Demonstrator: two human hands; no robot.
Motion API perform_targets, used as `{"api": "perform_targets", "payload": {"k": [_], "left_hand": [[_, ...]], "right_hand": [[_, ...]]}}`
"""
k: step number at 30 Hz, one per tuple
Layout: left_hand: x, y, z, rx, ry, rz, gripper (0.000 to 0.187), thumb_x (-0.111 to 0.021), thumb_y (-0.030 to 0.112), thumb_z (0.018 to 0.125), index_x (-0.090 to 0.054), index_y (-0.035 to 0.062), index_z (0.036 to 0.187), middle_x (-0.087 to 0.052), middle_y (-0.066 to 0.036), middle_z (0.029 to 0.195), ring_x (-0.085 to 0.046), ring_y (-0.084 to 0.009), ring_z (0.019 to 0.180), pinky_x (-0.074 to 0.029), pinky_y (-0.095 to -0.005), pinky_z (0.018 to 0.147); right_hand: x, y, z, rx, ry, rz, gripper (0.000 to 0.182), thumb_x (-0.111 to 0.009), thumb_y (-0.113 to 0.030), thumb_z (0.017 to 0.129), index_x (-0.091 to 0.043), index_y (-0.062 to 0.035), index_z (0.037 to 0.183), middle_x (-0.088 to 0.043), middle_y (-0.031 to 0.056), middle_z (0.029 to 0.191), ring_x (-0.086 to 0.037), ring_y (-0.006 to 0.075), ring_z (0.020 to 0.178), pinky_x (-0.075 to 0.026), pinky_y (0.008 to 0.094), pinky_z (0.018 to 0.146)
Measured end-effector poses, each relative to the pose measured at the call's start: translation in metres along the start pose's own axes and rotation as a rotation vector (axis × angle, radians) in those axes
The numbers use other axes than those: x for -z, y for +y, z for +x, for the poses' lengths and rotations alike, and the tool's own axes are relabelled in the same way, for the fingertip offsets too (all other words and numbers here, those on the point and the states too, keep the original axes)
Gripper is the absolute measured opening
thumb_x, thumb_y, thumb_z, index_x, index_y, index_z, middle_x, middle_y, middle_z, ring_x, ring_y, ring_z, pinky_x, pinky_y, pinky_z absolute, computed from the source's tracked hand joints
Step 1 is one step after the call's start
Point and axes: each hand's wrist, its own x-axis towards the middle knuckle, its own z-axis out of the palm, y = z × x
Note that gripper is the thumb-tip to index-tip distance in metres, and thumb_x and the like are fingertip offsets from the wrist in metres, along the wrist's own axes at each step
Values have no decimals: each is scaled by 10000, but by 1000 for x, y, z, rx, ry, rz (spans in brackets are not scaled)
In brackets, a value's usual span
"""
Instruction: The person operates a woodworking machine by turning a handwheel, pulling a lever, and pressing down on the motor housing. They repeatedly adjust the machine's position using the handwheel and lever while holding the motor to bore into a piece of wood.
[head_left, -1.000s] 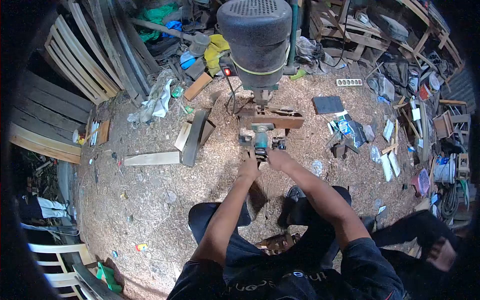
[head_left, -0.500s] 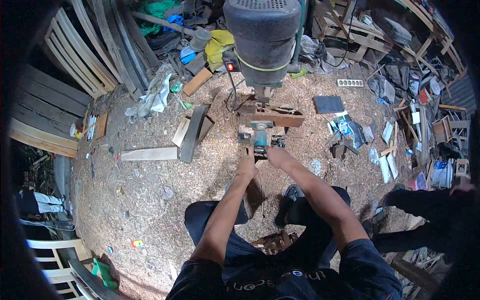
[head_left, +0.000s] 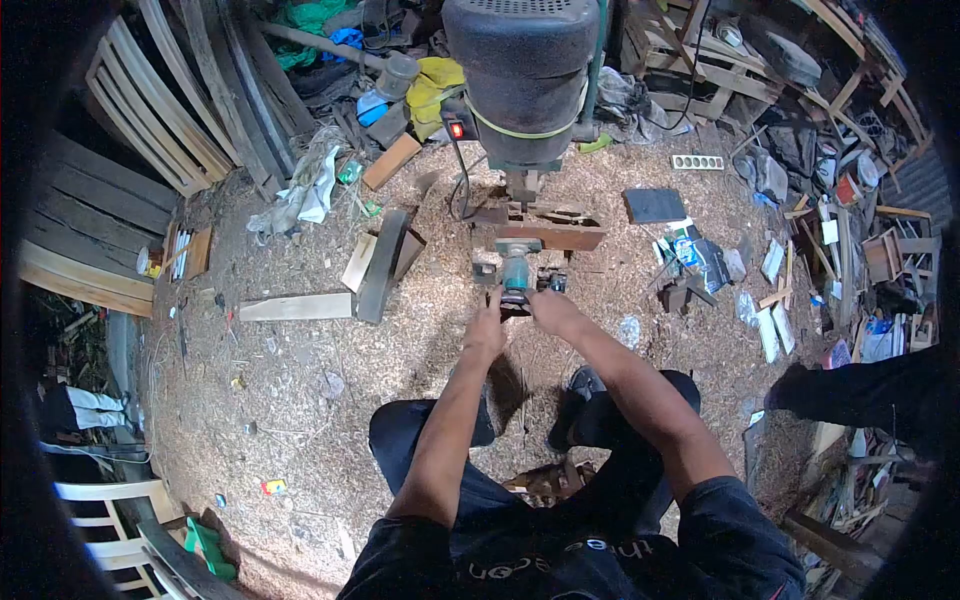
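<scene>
My left hand (head_left: 485, 328) and my right hand (head_left: 555, 312) are side by side at a dark handwheel (head_left: 514, 298), fingers closed around its two sides. Behind the wheel is a teal, round-bodied vise screw housing (head_left: 516, 272). Its metal jaw (head_left: 519, 244) presses against a reddish-brown wooden block (head_left: 568, 236) with a rough slot in its top. Over the block hangs a large dark motor head (head_left: 525, 90) of a drilling machine, its chuck (head_left: 523, 185) just above the wood. My fingertips are partly hidden.
Wood chips cover the ground. A dark plank (head_left: 382, 268) and a pale board (head_left: 296, 307) lie left of the machine. To the right are a dark slab (head_left: 655, 206) and a power strip (head_left: 697, 162). Another person's dark-clothed leg (head_left: 850, 398) shows at right.
The other person at the right has shifted, with one leg now showing instead of two. The handwheel looks turned slightly, and my hands stay on it. The whole view has shifted a little.
</scene>
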Motion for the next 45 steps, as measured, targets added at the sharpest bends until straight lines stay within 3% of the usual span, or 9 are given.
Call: {"api": "perform_targets", "payload": {"k": [11,17,20,24,31,36,39,40,45], "left_hand": [[10,-27,9,-57,-102,-102,915,-734,-5,749,-271,207,1510,-512,-249,1379,-566,-432,1200,-487,-492,993],[53,-10,8,-32,-63,-13,485,-700,172,836,-575,144,1304,-673,-224,1139,-648,-399,1078,-521,-479,940],[144,47,-2,-187,569,-311,165,-621,162,913,-697,56,1016,-694,-214,881,-688,-378,833,-532,-432,756],[267,145,-3,-611,1081,-596,129,-608,104,919,-643,1,988,-680,-162,929,-660,-346,862,-508,-399,777],[368,268,39,-957,1194,-428,214,-620,195,855,-633,42,1005,-618,-138,1057,-608,-343,1011,-463,-432,889],[358,273,50,-768,1343,-280,192,-525,166,824,-690,74,859,-685,-149,901,-647,-389,838,-501,-446,766],[355,271,54,-794,1354,-258,203,-514,171,815,-689,70,818,-683,-142,868,-646,-381,806,-502,-438,735],[356,272,56,-800,1389,-271,168,-554,179,781,-674,64,751,-665,-121,777,-643,-353,755,-486,-435,754],[354,272,58,-796,1399,-260,181,-552,181,776,-673,57,723,-672,-121,775,-648,-341,756,-490,-424,751]], "right_hand": [[10,0,0,-5,16,31,296,-612,-159,880,-631,-26,1144,-694,256,955,-675,429,913,-542,520,834],[39,14,18,30,-231,-149,306,-666,-169,847,-666,18,1089,-689,248,1047,-679,408,978,-548,471,864],[150,-18,-27,-53,150,146,251,-640,-172,899,-684,37,1031,-716,171,896,-696,291,824,-553,403,764],[279,-70,-72,127,890,674,279,-618,-247,977,-688,21,958,-687,82,806,-629,156,743,-510,307,712],[424,-88,-19,255,1578,581,437,-697,-274,907,-568,37,1187,-655,176,1099,-641,240,1032,-507,352,899],[478,-71,26,149,1239,714,874,-743,-480,857,-367,128,1360,-600,232,1268,-607,273,1136,-473,364,965],[488,-73,52,166,1261,600,790,-668,-532,899,-462,125,1285,-659,186,1118,-640,253,1002,-496,378,894],[494,-86,34,128,1051,784,778,-631,-704,844,-636,30,1104,-655,153,983,-629,246,837,-498,359,702],[526,-56,69,87,1101,615,1039,-661,-721,805,-446,87,1421,-560,266,1358,-524,346,1284,-438,422,1016]]}}
